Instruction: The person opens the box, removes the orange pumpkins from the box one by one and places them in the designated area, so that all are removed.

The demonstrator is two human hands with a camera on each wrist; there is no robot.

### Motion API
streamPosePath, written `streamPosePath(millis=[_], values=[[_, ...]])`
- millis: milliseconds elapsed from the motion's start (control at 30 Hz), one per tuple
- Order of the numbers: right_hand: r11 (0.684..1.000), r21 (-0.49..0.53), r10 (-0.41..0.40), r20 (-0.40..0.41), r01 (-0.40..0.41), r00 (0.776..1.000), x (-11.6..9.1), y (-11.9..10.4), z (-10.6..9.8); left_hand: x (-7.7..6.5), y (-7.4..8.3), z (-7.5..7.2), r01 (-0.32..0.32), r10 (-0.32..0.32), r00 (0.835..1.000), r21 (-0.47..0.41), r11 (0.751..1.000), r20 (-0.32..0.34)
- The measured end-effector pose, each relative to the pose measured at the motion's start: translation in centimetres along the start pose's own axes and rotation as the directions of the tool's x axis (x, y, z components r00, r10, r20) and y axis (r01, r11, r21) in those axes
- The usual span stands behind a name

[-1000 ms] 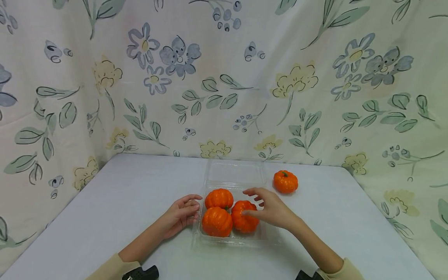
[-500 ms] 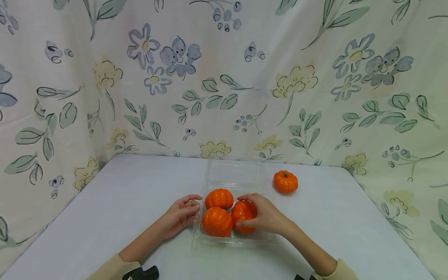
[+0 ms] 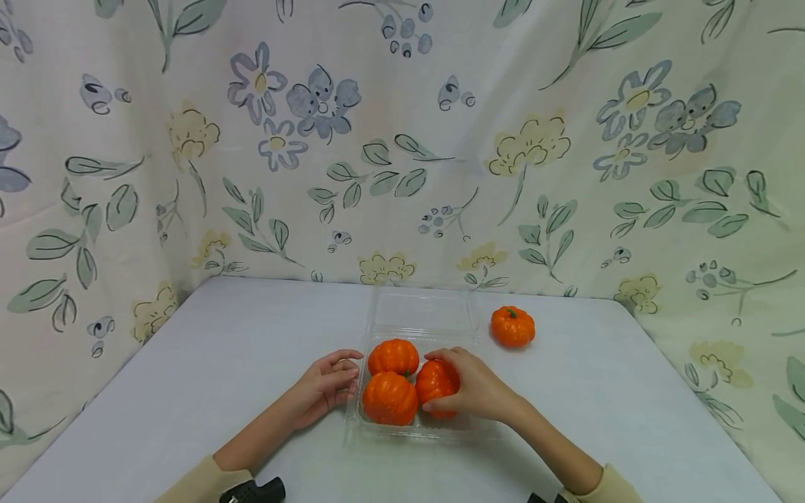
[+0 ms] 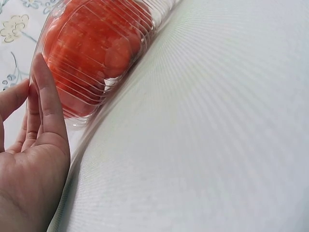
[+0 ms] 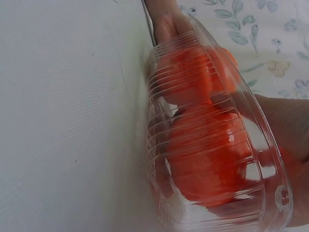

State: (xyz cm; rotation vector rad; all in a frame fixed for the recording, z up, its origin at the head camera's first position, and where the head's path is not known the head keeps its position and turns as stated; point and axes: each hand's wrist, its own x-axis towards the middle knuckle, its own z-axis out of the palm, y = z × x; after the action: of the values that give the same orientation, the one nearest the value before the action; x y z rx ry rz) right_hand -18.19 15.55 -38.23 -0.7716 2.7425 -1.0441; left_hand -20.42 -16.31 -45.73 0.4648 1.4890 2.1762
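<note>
A clear plastic clamshell container (image 3: 409,433) lies opened on the table, its lid (image 3: 424,309) spread toward the back. Three orange toy pumpkins sit inside: a back-left pumpkin (image 3: 393,356), a front-left pumpkin (image 3: 390,399) and a right pumpkin (image 3: 435,383). My right hand (image 3: 481,388) grips the right one, fingers over its far side and thumb at its near side. Through the ribbed wall in the right wrist view, the pumpkin (image 5: 207,154) shows. With fairly straight fingers, my left hand (image 3: 323,388) touches the container's left wall, as the left wrist view shows.
Another orange pumpkin (image 3: 512,327) with a green stem stands on the white table (image 3: 251,335), right of the lid. Behind the table hangs a floral curtain (image 3: 402,140).
My right hand has moved left and slightly down, closing its fingers round the right pumpkin. The left hand and the container have stayed in place.
</note>
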Motion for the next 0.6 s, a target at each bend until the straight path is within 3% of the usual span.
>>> streamPosePath(millis=[600], values=[[1.000,0.016,-0.002,-0.051,0.003,0.999,-0.2,0.1,-1.2,0.0,-0.1,-0.2,0.001,-0.001,1.000,0.004,1.000,0.004]])
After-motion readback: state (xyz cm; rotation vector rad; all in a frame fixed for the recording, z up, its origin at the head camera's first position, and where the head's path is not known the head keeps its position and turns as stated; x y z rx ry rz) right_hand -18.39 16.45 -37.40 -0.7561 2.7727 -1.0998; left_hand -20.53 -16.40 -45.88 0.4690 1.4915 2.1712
